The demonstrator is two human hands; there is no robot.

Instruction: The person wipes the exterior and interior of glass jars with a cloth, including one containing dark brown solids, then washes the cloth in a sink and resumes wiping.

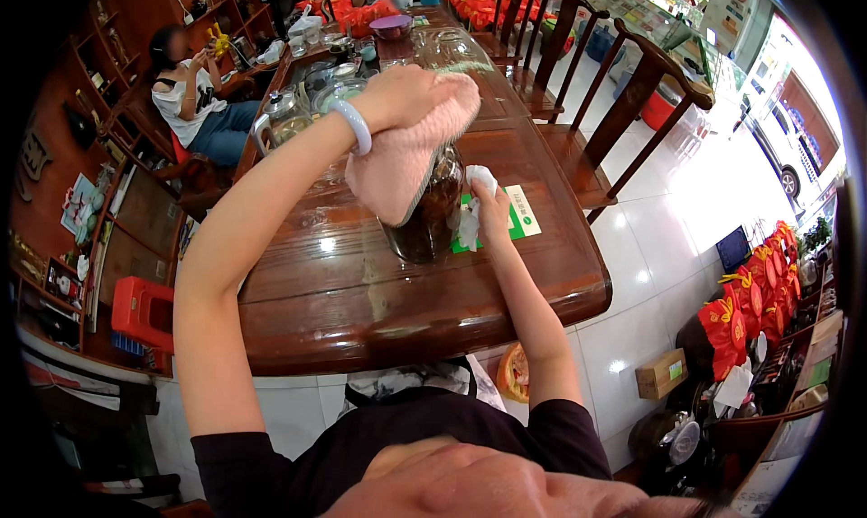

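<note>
A pink cloth hangs from my left hand, which grips it above a tall dark glass jar. The cloth drapes over the jar's upper left side and hides its top. A pale bangle circles my left wrist. Just right of the jar, my right hand holds crumpled white tissue. Under that hand, a green and white printed card lies on the glossy wooden table. The jar stands upright on the table near my end, with dark contents showing through its glass.
A glass kettle and tea ware stand left of the jar; a purple basin is farther back. Wooden chairs line the right side. A seated person is at the left. Red-covered jars and a carton occupy the right floor.
</note>
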